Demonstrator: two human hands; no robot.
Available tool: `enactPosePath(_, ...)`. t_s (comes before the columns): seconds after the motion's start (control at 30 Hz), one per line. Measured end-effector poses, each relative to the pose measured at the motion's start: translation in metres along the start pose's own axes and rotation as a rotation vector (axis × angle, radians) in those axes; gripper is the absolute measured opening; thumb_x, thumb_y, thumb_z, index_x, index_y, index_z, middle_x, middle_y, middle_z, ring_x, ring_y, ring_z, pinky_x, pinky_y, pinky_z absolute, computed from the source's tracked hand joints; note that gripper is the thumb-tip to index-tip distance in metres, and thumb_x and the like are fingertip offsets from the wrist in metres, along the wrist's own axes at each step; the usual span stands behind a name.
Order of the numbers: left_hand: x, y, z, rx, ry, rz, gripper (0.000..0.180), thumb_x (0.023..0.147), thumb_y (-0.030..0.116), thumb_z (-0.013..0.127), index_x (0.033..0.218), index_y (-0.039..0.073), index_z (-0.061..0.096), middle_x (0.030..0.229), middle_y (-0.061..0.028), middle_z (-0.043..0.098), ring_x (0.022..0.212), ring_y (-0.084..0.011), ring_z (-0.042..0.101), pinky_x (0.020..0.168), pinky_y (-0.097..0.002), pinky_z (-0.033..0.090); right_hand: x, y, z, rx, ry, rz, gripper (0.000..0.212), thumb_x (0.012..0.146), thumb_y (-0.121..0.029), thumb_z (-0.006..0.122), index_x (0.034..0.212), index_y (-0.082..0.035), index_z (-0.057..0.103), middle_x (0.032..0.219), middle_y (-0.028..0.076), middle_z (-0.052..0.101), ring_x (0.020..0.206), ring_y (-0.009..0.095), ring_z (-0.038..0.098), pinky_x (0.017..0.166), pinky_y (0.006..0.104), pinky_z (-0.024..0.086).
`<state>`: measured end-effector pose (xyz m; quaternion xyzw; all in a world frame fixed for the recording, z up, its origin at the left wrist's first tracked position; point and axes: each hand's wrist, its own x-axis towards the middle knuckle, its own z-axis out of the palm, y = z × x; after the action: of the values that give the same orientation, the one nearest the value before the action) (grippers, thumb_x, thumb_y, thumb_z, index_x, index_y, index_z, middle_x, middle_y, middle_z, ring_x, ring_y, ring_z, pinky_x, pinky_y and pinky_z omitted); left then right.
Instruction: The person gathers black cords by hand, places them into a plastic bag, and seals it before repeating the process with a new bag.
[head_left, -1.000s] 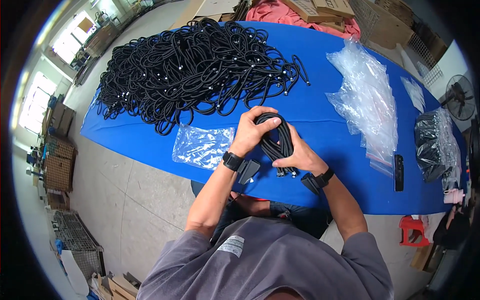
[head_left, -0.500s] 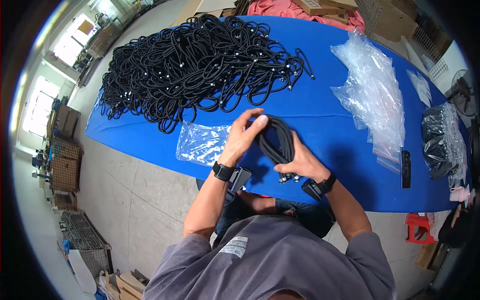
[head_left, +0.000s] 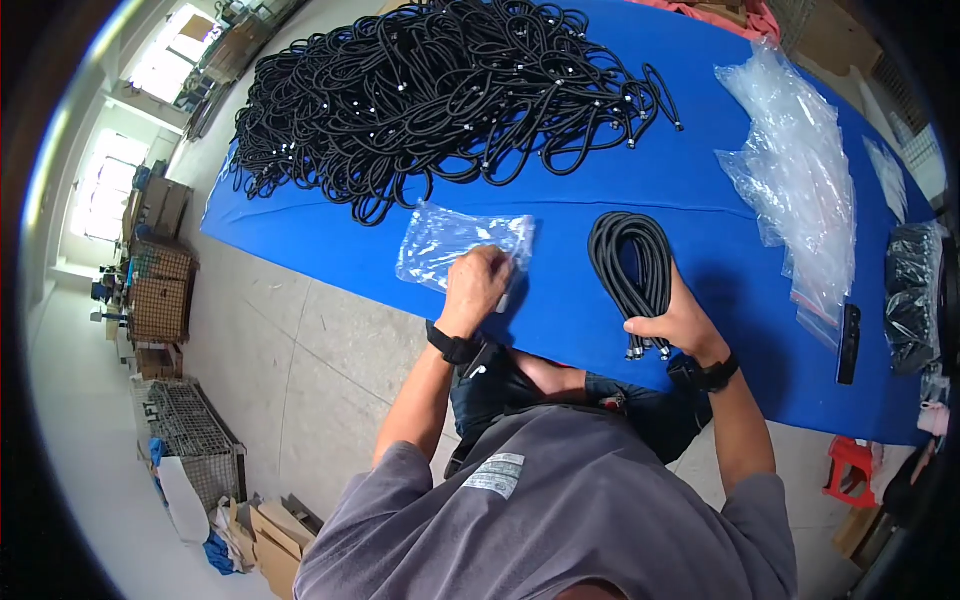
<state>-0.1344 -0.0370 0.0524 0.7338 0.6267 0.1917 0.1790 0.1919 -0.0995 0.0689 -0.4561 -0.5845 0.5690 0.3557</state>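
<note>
A folded bundle of black elastic cords (head_left: pixel 660 262) with metal-tipped ends is gripped in my right hand (head_left: pixel 682 325), its loop pointing away from me. My thumb lies across the cords just above the tips. Over on the left, my left hand (head_left: pixel 478 288) has its fingers curled together on the near right part of a clear plastic bag (head_left: pixel 430 243), which lies flat on the blue tablecloth (head_left: pixel 560 240). The fingertips are partly hidden behind the hand.
A large heap of black cords (head_left: pixel 400 110) covers the far left of the table. To the right lie a stack of clear bags (head_left: pixel 795 160), a dark slim object (head_left: pixel 848 345) and bagged black cords (head_left: pixel 912 295). A red stool (head_left: pixel 850 470) stands beyond the right edge.
My left hand has left the cord bundle and come down onto the plastic bag. The right hand keeps the bundle, now more upright. The whole view has shifted.
</note>
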Motion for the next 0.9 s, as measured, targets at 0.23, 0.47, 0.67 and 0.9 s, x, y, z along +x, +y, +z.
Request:
enactPosePath(0.23, 0.014, 0.060, 0.026, -0.317, -0.080, 0.045, 0.018, 0.089, 0.018, 0.069, 0.094, 0.002, 0.075, 0.075, -0.0183, 0.071, 0.067, -0.0309, 0.071, 0.064, -0.0390, 0.054, -0.007, -0.020, -0.004, -0.046, -0.015, 0.004, 0.111, 0.068, -0.012, 0.084, 0.158, 0.000, 0.021, 0.151, 0.013, 0.039, 0.142, 0.025, 0.035, 0.119, 0.0371, 0.026)
enactPosePath(0.47, 0.041, 0.080, 0.071, -0.368, -0.253, 0.083, 0.015, 0.087, 0.014, 0.065, 0.087, 0.001, 0.073, 0.075, -0.0198, 0.071, 0.069, -0.0328, 0.072, 0.067, -0.0410, 0.056, 0.006, -0.006, -0.013, 0.087, -0.038, 0.197, 0.102, 0.066, -0.010, 0.085, 0.153, -0.001, 0.031, 0.133, 0.006, 0.050, 0.121, 0.018, 0.048, 0.105, 0.0320, 0.041)
enactPosePath(0.67, 0.042, 0.066, 0.075, -0.662, -0.373, -0.064, 0.014, 0.091, 0.008, 0.061, 0.088, -0.001, 0.071, 0.067, -0.0088, 0.069, 0.061, -0.0163, 0.068, 0.059, -0.0324, 0.053, 0.016, -0.016, -0.009, 0.131, -0.043, 0.270, 0.099, 0.066, -0.010, 0.085, 0.150, -0.001, 0.034, 0.121, 0.004, 0.053, 0.108, 0.015, 0.052, 0.092, 0.0294, 0.047)
enactPosePath(0.9, 0.039, 0.056, 0.073, -0.789, -0.315, -0.183, 0.018, 0.095, 0.010, 0.059, 0.089, -0.003, 0.070, 0.064, -0.0083, 0.067, 0.060, -0.0146, 0.067, 0.057, -0.0321, 0.052, 0.022, -0.012, -0.010, -0.013, -0.066, 0.426, 0.099, 0.064, -0.015, 0.087, 0.147, 0.002, 0.034, 0.120, 0.009, 0.055, 0.108, 0.018, 0.054, 0.091, 0.0304, 0.049)
